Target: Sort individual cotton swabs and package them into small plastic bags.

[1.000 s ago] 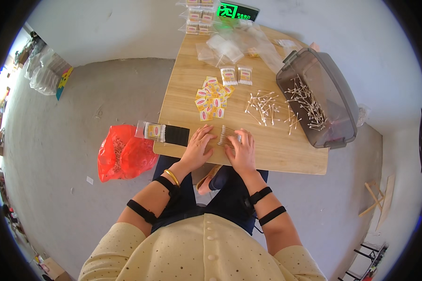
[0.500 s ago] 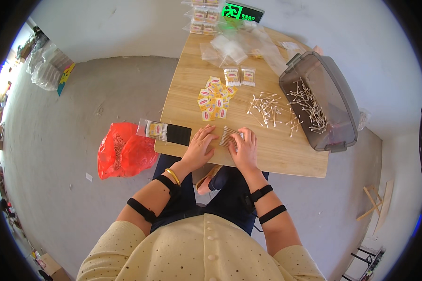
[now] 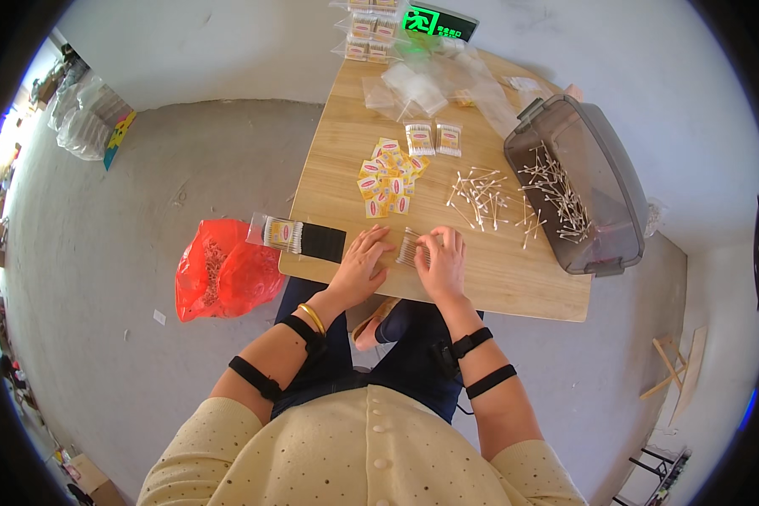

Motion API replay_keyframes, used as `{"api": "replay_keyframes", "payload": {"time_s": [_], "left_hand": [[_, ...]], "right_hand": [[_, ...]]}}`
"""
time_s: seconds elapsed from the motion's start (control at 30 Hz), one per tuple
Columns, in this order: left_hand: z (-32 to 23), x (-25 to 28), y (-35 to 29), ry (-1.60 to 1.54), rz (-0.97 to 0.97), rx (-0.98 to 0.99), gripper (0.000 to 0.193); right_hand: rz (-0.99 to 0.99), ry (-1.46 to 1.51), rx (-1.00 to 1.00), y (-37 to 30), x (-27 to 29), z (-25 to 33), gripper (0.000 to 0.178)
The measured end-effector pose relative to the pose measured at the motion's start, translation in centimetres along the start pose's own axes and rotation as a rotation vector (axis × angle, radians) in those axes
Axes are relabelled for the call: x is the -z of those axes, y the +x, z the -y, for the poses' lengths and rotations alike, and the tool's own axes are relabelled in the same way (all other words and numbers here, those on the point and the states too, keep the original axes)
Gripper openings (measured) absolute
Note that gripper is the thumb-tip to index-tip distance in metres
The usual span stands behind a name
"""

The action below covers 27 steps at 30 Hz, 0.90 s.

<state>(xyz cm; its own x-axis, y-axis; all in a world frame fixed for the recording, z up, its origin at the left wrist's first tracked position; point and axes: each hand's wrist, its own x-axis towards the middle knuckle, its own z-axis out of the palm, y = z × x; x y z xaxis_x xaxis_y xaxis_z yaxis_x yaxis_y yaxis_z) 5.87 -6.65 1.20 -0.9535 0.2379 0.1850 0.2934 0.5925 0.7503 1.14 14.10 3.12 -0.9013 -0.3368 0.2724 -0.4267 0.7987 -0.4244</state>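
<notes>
We see a small bundle of cotton swabs (image 3: 411, 247) lying on the near edge of the wooden table (image 3: 514, 282), between the two hands. The left hand (image 3: 363, 261) lies flat with fingers loosely spread, fingertips touching the bundle's left side. The right hand (image 3: 444, 263) rests on the bundle's right side, fingers curled over it; whether it pinches any swabs we cannot tell.

We judge the step to be squaring up the swabs into a neat bunch. To do it well we keep both hands low on the table, press the sides in evenly, keep the tips level, and avoid rolling loose sticks off the near edge.

Just far of the hands lies a heap of small yellow packets (image 3: 386, 179). To its right loose swabs (image 3: 479, 196) are scattered. Farther right a grey plastic bin (image 3: 607, 202) holds more swabs. At the left table edge a filled swab bag (image 3: 280, 231) lies beside a black flat item (image 3: 322, 243). Far across the table sit two packed bags (image 3: 434, 138) and clear empty bags (image 3: 413, 84). A red plastic bag (image 3: 223, 268) lies on the floor to the left.
</notes>
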Motion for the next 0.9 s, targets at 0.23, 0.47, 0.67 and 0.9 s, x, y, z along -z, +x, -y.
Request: {"api": "replay_keyframes", "payload": {"time_s": [0.23, 0.47, 0.67, 0.9], "left_hand": [[0.1, -0.1, 0.0, 0.0, 0.005, -0.005, 0.044], [-0.2, 0.1, 0.1, -0.008, 0.022, 0.014, 0.045], [-0.4, 0.2, 0.0, 0.128, 0.063, -0.006, 0.056], [-1.4, -0.7, 1.9, 0.576, 0.167, -0.153, 0.083]], "right_hand": [[-0.039, -0.023, 0.001, 0.7, -0.6, -0.7, 0.019], [-0.101, -0.102, -0.036, 1.9, -0.9, -2.3, 0.029], [0.011, -0.043, 0.008, -0.6, 0.1, -1.8, 0.054], [0.12, -0.095, -0.068, -5.2, -0.1, 0.3, 0.094]]}}
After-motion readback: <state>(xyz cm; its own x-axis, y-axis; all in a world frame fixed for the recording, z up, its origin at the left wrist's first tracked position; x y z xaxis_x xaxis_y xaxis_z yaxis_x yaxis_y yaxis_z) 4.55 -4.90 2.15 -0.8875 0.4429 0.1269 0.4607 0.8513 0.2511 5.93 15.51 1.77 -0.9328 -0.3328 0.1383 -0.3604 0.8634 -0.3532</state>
